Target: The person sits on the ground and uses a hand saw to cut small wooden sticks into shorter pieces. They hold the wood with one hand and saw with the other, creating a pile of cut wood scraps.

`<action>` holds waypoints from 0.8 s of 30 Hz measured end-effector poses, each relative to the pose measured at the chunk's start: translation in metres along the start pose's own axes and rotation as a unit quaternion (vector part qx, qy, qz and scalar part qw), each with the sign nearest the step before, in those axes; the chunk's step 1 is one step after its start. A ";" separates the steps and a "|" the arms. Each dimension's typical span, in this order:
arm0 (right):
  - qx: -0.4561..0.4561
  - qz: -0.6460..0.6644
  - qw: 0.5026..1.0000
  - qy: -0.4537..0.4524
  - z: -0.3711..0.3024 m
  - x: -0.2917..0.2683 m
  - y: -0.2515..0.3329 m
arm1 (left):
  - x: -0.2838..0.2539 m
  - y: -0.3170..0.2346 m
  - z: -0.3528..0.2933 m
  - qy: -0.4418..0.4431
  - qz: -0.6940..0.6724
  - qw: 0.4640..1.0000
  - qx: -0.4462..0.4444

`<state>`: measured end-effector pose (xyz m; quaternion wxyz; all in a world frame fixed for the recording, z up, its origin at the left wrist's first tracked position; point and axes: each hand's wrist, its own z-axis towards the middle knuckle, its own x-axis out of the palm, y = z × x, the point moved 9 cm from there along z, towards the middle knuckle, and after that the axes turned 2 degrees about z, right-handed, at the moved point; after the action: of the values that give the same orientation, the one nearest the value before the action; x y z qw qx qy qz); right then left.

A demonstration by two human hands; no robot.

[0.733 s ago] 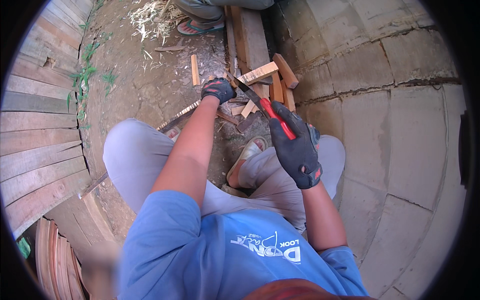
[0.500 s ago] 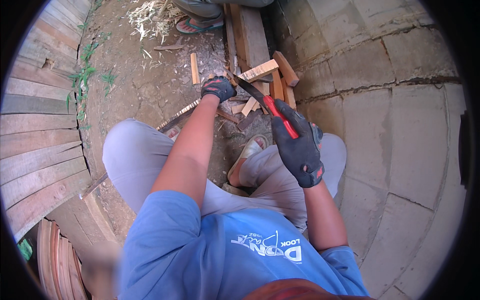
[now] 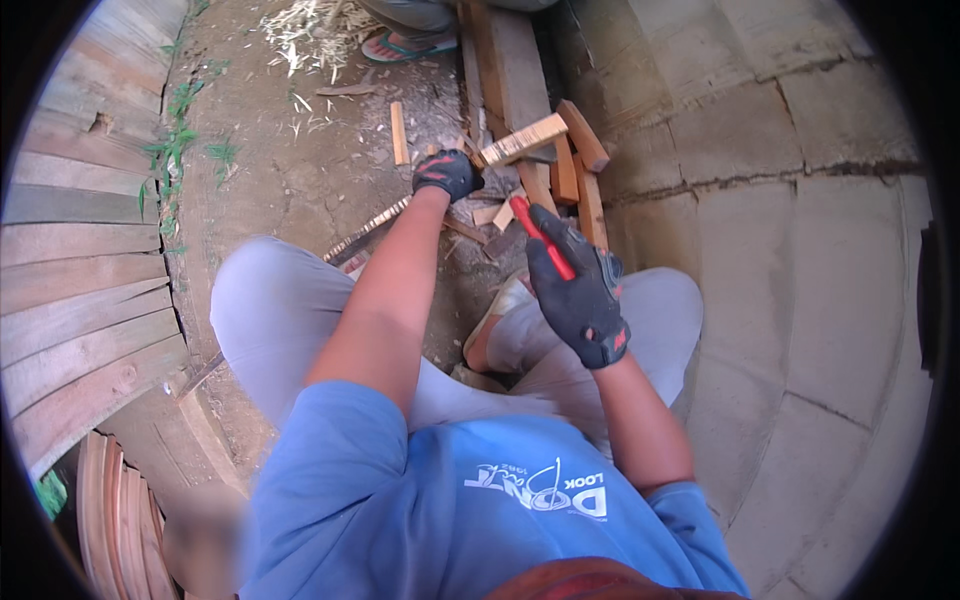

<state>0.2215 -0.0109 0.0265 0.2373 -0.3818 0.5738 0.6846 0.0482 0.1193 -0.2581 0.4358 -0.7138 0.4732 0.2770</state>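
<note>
My left hand (image 3: 448, 175), in a black and red glove, is closed round a long wood strip (image 3: 525, 140) with a striped, notched-looking edge. The strip appears on both sides of the glove, running from beside my left knee to the wood pile; whether it is one piece I cannot tell for sure. My right hand (image 3: 578, 295), in a matching glove, grips a red-handled knife (image 3: 540, 237) in front of my right knee. Its handle slants up and left toward the strip. The dark blade cannot be made out clearly now.
Wood offcuts (image 3: 590, 205) lie beyond my right hand, near a long beam (image 3: 520, 75). A loose stick (image 3: 399, 133) and shavings (image 3: 310, 38) are on the dirt. Another person's sandalled foot (image 3: 410, 45) is at the top. A block wall (image 3: 750, 270) stands right, planks (image 3: 80, 245) left.
My right hand has moved slightly left and toward me, and the knife's handle has turned more upright. The blade, plainly seen against the strip before, no longer shows clearly. The view has shifted a little.
</note>
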 end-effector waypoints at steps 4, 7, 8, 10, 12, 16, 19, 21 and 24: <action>0.022 0.014 1.000 0.005 0.002 -0.008 -0.011 | 0.000 0.007 0.000 -0.002 -0.021 1.000 -0.015; 0.014 0.033 0.999 -0.006 0.022 -0.020 -0.021 | -0.006 0.003 -0.004 -0.007 -0.021 1.000 -0.018; 0.017 0.034 0.999 0.003 0.025 -0.021 -0.018 | -0.006 0.005 -0.003 -0.010 -0.019 1.000 -0.017; 0.017 0.033 0.999 0.018 0.031 -0.020 -0.007 | -0.004 0.005 -0.001 -0.012 -0.018 1.000 -0.005; 0.009 0.030 0.999 0.029 0.034 -0.017 0.005 | 0.000 0.004 0.001 -0.022 -0.015 1.000 0.006; -0.018 0.000 1.000 0.002 0.032 -0.023 -0.008 | -0.004 0.003 0.001 -0.021 -0.018 1.000 0.006; -0.043 0.001 0.999 0.016 0.013 -0.023 -0.021 | -0.008 0.008 0.004 0.012 -0.025 1.000 -0.010; -0.056 -0.010 0.998 0.038 -0.022 -0.010 -0.029 | -0.004 0.011 0.003 0.026 -0.042 0.999 -0.017; 0.036 0.033 0.998 0.037 -0.050 0.006 -0.054 | -0.007 0.000 -0.004 0.030 -0.064 0.997 -0.018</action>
<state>0.2711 -0.0474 -0.0136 0.2066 -0.3788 0.6186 0.6566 0.0454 0.1190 -0.2502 0.4252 -0.7581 0.4348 0.2355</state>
